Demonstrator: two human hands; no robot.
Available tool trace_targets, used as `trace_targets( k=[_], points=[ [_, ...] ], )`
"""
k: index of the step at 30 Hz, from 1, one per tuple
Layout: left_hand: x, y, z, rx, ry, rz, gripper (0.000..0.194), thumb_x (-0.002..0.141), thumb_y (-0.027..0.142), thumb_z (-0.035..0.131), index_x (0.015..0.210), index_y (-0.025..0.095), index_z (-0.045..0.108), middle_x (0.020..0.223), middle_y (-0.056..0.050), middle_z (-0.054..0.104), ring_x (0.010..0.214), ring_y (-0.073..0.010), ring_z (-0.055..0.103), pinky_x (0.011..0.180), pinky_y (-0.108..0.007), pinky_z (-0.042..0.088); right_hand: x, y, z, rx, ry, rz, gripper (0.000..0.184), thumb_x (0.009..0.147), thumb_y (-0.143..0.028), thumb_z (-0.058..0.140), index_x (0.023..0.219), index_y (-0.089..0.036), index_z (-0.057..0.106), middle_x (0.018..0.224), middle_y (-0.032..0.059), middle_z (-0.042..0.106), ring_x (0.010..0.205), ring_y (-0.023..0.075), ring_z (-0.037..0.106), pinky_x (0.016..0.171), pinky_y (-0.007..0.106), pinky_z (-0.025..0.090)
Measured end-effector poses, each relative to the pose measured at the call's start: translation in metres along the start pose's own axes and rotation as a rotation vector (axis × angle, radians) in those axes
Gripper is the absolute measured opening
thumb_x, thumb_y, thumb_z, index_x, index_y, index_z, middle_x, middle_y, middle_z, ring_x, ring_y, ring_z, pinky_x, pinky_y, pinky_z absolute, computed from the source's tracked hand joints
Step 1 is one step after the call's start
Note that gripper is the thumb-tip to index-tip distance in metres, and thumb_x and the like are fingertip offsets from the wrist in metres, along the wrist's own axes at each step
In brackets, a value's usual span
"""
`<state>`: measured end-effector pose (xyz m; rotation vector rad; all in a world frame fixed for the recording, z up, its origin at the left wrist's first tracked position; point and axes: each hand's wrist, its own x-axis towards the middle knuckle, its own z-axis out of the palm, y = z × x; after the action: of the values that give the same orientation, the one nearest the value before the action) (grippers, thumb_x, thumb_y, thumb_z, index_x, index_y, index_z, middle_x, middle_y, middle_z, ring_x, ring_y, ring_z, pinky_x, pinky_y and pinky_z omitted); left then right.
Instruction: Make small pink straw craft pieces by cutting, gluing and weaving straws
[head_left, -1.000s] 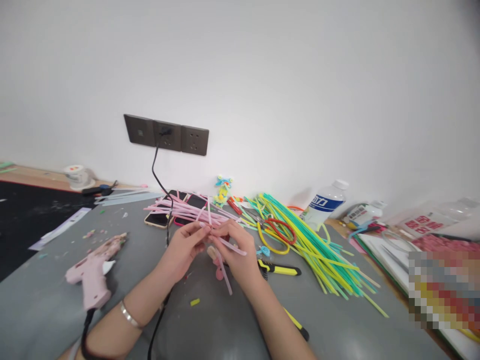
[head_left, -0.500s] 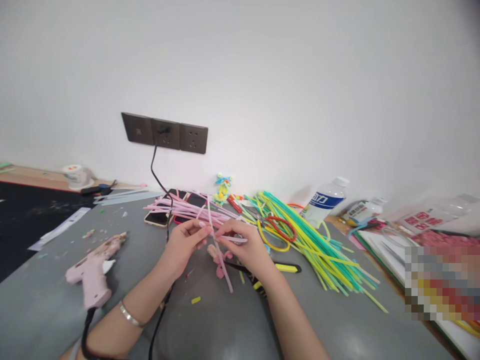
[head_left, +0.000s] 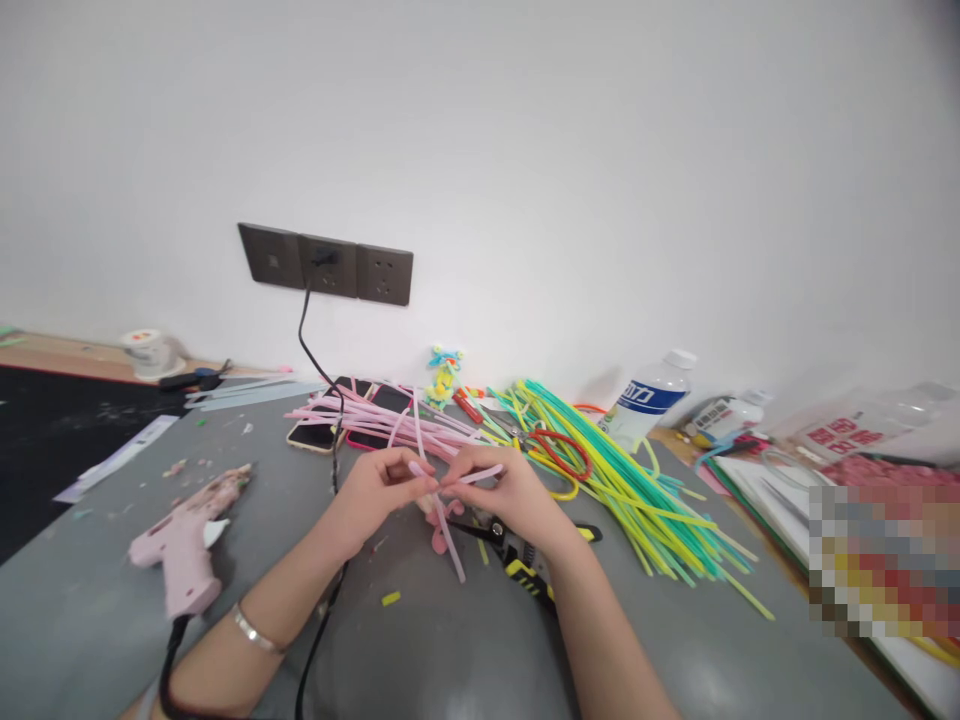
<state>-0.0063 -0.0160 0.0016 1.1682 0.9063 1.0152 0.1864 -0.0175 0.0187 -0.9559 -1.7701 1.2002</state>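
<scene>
Pinched between the fingers of my left hand and my right hand are pink pipe cleaners. One pipe cleaner runs up and down between the fingertips, and another piece crosses it, its end poking out past my right fingers. The fingers hide the crossing point. Just below lies a small curled pink piece on the table. Pliers with black and yellow handles rest partly under my right wrist. Behind my hands spreads a bundle of loose pink pipe cleaners.
At left lies a pink glue gun, its black cord crossing the table to a wall socket. Green and yellow pipe cleaners, red-handled scissors and a bottle occupy the right. Phones and a small figure sit behind.
My right hand has shifted slightly right and turned, so the crossing piece now tilts upward at its right end. More of the pliers shows. The left hand still pinches near the crossing.
</scene>
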Motion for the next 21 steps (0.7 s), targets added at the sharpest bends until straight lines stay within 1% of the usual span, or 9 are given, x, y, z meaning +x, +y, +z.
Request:
trace_targets(
  k=[3,5,7,9,10,12,15,19,21],
  points=[
    [-0.002,-0.002,-0.001,0.005,-0.120,-0.043,0.023,0.066,0.028,0.084,0.070,0.014,0.066,0.063,-0.001,0.071,0.057,-0.0134,0.065,0.059,-0.022,0.047,-0.003,-0.001,-0.006,-0.004,-0.076,0.014,0.020,0.077,-0.035,0.079,0.075,-0.016,0.073,0.073,0.0032,0.069,0.067,0.0155,0.064,0.063,0.026,0.050],
    [-0.003,-0.005,-0.003,0.007,-0.210,-0.072,0.023,0.068,0.026,0.083,0.078,0.014,0.065,0.066,-0.002,0.073,0.061,-0.0160,0.069,0.063,-0.025,0.049,-0.006,-0.001,-0.009,0.007,-0.130,0.027,0.020,0.074,-0.033,0.082,0.074,-0.016,0.073,0.073,0.0023,0.069,0.070,0.0153,0.064,0.067,0.026,0.050],
    [-0.006,-0.007,-0.003,-0.013,-0.291,-0.097,0.034,0.068,0.023,0.083,0.093,0.016,0.061,0.067,-0.002,0.074,0.064,-0.0172,0.071,0.067,-0.026,0.051,-0.008,-0.002,-0.010,0.069,-0.203,0.054,0.019,0.073,-0.030,0.083,0.078,-0.017,0.072,0.075,0.0012,0.070,0.071,0.0149,0.065,0.069,0.026,0.051],
    [-0.008,-0.007,-0.003,-0.052,-0.349,-0.126,0.052,0.067,0.019,0.085,0.107,0.019,0.052,0.069,0.000,0.074,0.064,-0.0161,0.071,0.068,-0.025,0.051,-0.010,-0.002,-0.011,0.161,-0.289,0.093,0.021,0.072,-0.026,0.084,0.085,-0.017,0.070,0.080,0.0008,0.072,0.073,0.0146,0.067,0.070,0.025,0.052],
    [-0.009,-0.007,-0.002,-0.070,-0.373,-0.142,0.060,0.066,0.018,0.085,0.112,0.020,0.048,0.071,0.001,0.075,0.065,-0.0152,0.070,0.068,-0.025,0.051,-0.010,-0.003,-0.010,0.207,-0.329,0.115,0.024,0.071,-0.024,0.084,0.090,-0.018,0.070,0.082,0.0005,0.073,0.074,0.0142,0.068,0.070,0.025,0.052],
    [-0.011,-0.005,-0.001,-0.084,-0.425,-0.167,0.067,0.065,0.016,0.086,0.116,0.021,0.044,0.076,0.001,0.075,0.067,-0.0142,0.070,0.068,-0.024,0.051,-0.011,-0.003,-0.010,0.272,-0.389,0.153,0.034,0.070,-0.021,0.085,0.100,-0.019,0.068,0.086,-0.0001,0.073,0.074,0.0130,0.068,0.070,0.023,0.053],
    [-0.013,-0.004,0.000,-0.050,-0.477,-0.182,0.072,0.065,0.016,0.086,0.121,0.022,0.042,0.083,-0.001,0.075,0.073,-0.0163,0.071,0.070,-0.025,0.051,-0.011,-0.004,-0.009,0.291,-0.445,0.189,0.042,0.070,-0.020,0.085,0.109,-0.019,0.068,0.089,0.0010,0.073,0.074,0.0124,0.068,0.070,0.023,0.053],
    [-0.013,-0.005,0.000,0.058,-0.485,-0.180,0.081,0.063,0.020,0.088,0.129,0.021,0.041,0.071,0.002,0.071,0.067,-0.0173,0.069,0.061,-0.023,0.046,-0.012,-0.004,-0.010,0.262,-0.477,0.211,0.027,0.072,-0.022,0.083,0.097,-0.017,0.073,0.082,0.0007,0.072,0.067,0.0105,0.065,0.066,0.021,0.052],
    [-0.013,-0.006,0.000,0.034,-0.494,-0.169,0.078,0.065,0.022,0.087,0.128,0.020,0.042,0.075,0.000,0.073,0.072,-0.0187,0.070,0.064,-0.025,0.046,-0.011,-0.004,-0.010,0.274,-0.466,0.215,0.026,0.073,-0.023,0.083,0.096,-0.017,0.073,0.080,0.0007,0.072,0.064,0.0098,0.064,0.063,0.021,0.052]
  ],
)
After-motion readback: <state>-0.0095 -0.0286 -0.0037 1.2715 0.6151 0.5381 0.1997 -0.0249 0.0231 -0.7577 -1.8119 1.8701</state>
